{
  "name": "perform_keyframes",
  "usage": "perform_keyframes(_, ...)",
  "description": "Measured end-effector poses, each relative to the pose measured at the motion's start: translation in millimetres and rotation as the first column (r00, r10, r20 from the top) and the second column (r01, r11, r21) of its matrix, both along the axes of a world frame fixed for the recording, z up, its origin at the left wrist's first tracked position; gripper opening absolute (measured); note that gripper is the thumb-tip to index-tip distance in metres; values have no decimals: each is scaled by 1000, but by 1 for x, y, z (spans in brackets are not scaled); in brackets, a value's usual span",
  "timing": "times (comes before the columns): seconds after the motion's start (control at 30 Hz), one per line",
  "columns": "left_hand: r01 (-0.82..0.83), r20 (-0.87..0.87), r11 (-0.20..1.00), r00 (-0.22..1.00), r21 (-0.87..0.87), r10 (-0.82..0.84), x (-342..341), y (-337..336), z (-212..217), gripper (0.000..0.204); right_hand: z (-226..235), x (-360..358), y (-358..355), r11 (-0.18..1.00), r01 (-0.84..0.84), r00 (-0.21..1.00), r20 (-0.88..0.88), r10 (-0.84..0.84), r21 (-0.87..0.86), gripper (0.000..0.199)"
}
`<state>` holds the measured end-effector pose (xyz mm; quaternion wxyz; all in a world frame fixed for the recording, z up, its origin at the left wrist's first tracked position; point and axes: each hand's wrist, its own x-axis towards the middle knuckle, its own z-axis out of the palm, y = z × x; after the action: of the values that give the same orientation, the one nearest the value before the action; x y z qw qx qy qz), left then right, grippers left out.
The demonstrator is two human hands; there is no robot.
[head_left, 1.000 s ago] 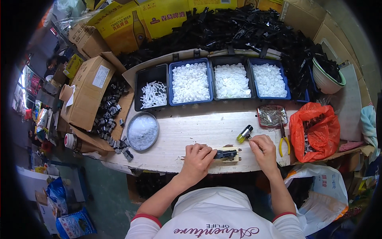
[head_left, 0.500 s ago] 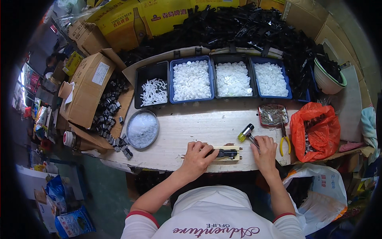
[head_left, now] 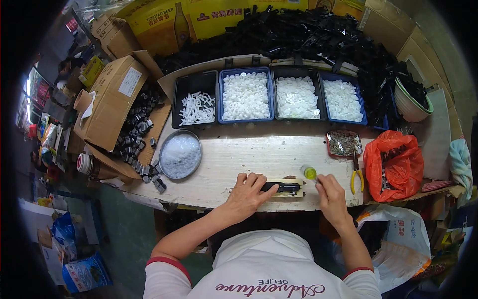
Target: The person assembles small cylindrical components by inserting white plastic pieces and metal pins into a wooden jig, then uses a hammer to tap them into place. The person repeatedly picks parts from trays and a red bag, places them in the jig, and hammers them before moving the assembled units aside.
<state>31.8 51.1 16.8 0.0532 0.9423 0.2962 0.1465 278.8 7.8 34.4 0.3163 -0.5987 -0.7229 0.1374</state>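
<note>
My right hand (head_left: 332, 199) grips a small hammer (head_left: 309, 173) by its handle, near the front right of the bench. The hammer's yellow-green face is turned toward me, and the head looks slightly blurred. Close to the front edge, my left hand (head_left: 247, 198) presses a long black plastic part (head_left: 283, 187) onto a pale wooden block (head_left: 274, 180), thumb along it. The left end of the part is hidden under my fingers. The hammer head hovers just beyond the block's right end, apart from the black part.
Behind stand bins of white pieces (head_left: 245, 97), with a heap of black parts (head_left: 298, 37) beyond. A round dish (head_left: 180, 154) and an open carton (head_left: 112, 102) lie left. At right are a nail tray (head_left: 343, 143), yellow-handled pliers (head_left: 357, 180) and a red bag (head_left: 393, 167).
The hammer has swung round in my right hand, so its yellow-green face now points at me. My left hand stays on the black part. The whole view has shifted slightly.
</note>
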Motion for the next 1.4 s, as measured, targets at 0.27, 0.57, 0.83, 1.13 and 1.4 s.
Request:
perform_keyframes(0.27,77,-76,994,995,76,-71,-1,2,6,46,33,-25,-13,980,-124,952,258,162,-157,19)
perform_keyframes(0.57,91,-176,995,981,29,-85,1,2,15,43,36,-35,-10,980,-118,888,425,177,-161,17)
perform_keyframes(0.83,2,-96,1000,995,-4,-3,2,2,17,42,28,-35,-6,987,-106,870,469,151,-121,15)
perform_keyframes(1.13,-123,178,955,968,-272,175,-2,10,7,56,46,-38,-3,986,-151,939,301,165,-68,15)
perform_keyframes(1.4,-217,301,954,914,-210,274,-1,-3,-4,67,27,-65,24,974,-188,933,286,216,-123,10)
